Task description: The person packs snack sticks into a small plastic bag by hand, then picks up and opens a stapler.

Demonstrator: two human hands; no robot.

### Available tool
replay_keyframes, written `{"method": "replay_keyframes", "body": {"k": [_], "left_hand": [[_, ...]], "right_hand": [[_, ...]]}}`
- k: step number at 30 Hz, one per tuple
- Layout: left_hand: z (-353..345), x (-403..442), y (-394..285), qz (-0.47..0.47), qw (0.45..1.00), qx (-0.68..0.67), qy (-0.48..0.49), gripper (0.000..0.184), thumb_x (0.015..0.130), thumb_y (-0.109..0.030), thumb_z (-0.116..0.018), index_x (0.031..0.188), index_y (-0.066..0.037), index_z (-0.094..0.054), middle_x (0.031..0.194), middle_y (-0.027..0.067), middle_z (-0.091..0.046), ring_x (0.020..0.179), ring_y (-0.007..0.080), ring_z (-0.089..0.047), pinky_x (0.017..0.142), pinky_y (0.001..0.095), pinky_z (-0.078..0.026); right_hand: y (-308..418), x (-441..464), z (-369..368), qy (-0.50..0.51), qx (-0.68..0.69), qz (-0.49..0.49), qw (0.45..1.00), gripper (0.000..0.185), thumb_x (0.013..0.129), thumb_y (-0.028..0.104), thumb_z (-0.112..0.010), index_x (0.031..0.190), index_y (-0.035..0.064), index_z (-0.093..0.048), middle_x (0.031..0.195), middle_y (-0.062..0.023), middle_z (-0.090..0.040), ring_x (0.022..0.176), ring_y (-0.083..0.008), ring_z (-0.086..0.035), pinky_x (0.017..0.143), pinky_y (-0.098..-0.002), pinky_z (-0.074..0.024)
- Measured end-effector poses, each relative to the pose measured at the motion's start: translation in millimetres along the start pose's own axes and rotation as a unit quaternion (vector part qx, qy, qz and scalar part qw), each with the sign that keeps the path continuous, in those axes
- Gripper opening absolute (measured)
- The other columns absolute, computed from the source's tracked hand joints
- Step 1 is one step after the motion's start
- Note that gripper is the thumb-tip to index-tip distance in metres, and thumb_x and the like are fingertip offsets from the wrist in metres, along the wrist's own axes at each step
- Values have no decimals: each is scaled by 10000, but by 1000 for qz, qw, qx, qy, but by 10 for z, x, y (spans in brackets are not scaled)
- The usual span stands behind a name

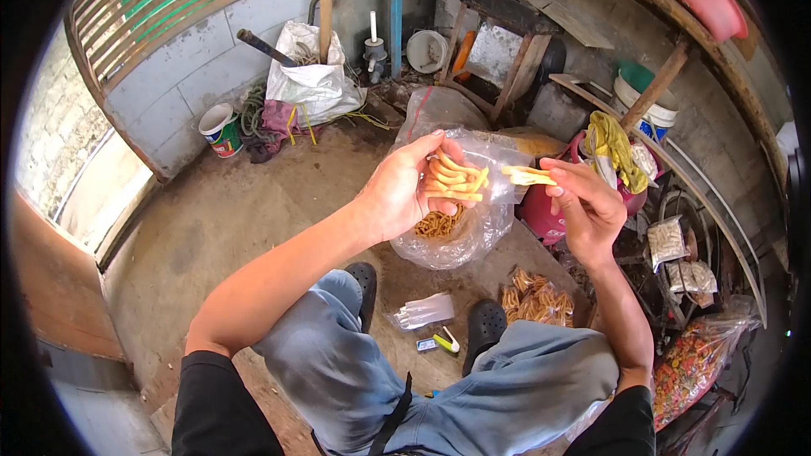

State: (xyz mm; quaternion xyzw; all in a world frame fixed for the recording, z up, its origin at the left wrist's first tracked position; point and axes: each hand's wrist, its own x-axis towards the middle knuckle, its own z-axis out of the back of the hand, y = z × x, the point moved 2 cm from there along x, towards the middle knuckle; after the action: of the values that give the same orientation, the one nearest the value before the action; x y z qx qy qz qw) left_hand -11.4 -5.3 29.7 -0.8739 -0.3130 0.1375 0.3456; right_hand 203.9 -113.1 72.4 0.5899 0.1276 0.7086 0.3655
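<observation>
My left hand (397, 194) is closed around a bunch of yellow-brown stick snacks (456, 179), their ends pointing right. Between the fingertips of my right hand (591, 207) is a small cluster of paler snack sticks (528, 176), held apart from the bunch. Below both hands a large clear plastic bag (460, 249) stands on the floor with its mouth up. More brown snack sticks (438, 225) lie inside it, partly hidden by my left hand. Clear plastic (505, 186) shows behind the gap between my hands.
Near my feet lie flat clear bags (424, 311), a small blue box (427, 344), a green-and-white tool (448, 340) and bagged snack sticks (538, 297). To the right are a pink container (541, 213) and a bag of colourful snacks (697, 371). A white sack (308, 84) stands at the back.
</observation>
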Motion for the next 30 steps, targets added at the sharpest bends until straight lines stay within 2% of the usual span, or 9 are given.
{"method": "replay_keyframes", "body": {"k": [2, 5, 8, 11, 15, 19, 24, 27, 30], "left_hand": [[-21, -7, 10, 9, 1000, -2, 12, 336, 966, -376, -436, 960, -63, -558, 915, 168, -665, 700, 294, -690, 475, 302, -575], [-62, -10, 37, 6, 999, 31, 8, 352, 976, -383, -412, 986, -59, -548, 938, 170, -658, 727, 296, -690, 490, 306, -581], [-90, 5, 91, -4, 998, 59, 13, 368, 986, -389, -383, 1009, -56, -538, 958, 161, -648, 787, 291, -689, 551, 323, -596], [-119, 8, 104, -26, 995, 99, 10, 353, 989, -370, -385, 1017, -51, -534, 984, 134, -639, 863, 276, -678, 632, 342, -602], [-215, -25, 119, -37, 988, 144, 31, 199, 947, -208, -528, 1075, -56, -516, 1038, 92, -624, 929, 222, -657, 710, 335, -594], [-249, -26, 135, -52, 980, 187, 39, 300, 880, -61, -623, 1145, -65, -482, 1065, 72, -616, 964, 175, -635, 750, 319, -585], [-236, -25, 136, -62, 976, 207, 38, 316, 877, -58, -625, 1155, -63, -475, 1070, 71, -613, 977, 166, -626, 764, 309, -583], [-214, -17, 119, -67, 973, 222, 19, 328, 866, -54, -641, 1150, -62, -479, 1073, 71, -613, 976, 166, -627, 761, 305, -585], [-205, -15, 90, -66, 971, 230, 5, 340, 856, -52, -654, 1149, -59, -481, 1078, 74, -613, 978, 171, -627, 758, 305, -587]], "right_hand": [[55, 36, -2, 38, -156, 124, 979, 209, 788, -70, -651, 977, 8, -692, 1047, -160, -673, 706, -173, -606, 621, -253, -494], [119, 79, -44, 48, -211, 188, 958, 239, 722, -83, -673, 940, 10, -702, 1011, -138, -680, 731, -226, -608, 679, -288, -496], [173, 80, -86, 56, -260, 210, 941, 246, 682, -88, -684, 903, 16, -711, 933, -102, -678, 748, -219, -593, 668, -289, -480], [167, 78, -102, 36, -286, 182, 940, 262, 658, -80, -701, 894, 33, -720, 858, -69, -658, 754, -210, -575, 659, -292, -462], [66, 44, -91, 25, -278, 122, 953, 246, 671, -67, -709, 889, 46, -724, 831, -59, -645, 745, -204, -565, 648, -288, -445], [16, 17, -125, 27, -243, 78, 967, 271, 685, -96, -673, 908, 50, -723, 861, -70, -659, 751, -208, -570, 670, -291, -458], [-21, 8, -160, 35, -215, 53, 975, 346, 682, -139, -629, 953, 57, -716, 902, -83, -670, 765, -220, -575, 694, -301, -471], [-31, 15, -184, 85, -220, 81, 968, 390, 704, -159, -596, 1003, 66, -705, 979, -93, -640, 831, -231, -558, 720, -303, -459], [-14, -6, -196, 113, -213, 34, 970, 435, 724, -159, -570, 1067, 80, -688, 1092, -100, -573, 935, -237, -513, 749, -296, -436]]}}
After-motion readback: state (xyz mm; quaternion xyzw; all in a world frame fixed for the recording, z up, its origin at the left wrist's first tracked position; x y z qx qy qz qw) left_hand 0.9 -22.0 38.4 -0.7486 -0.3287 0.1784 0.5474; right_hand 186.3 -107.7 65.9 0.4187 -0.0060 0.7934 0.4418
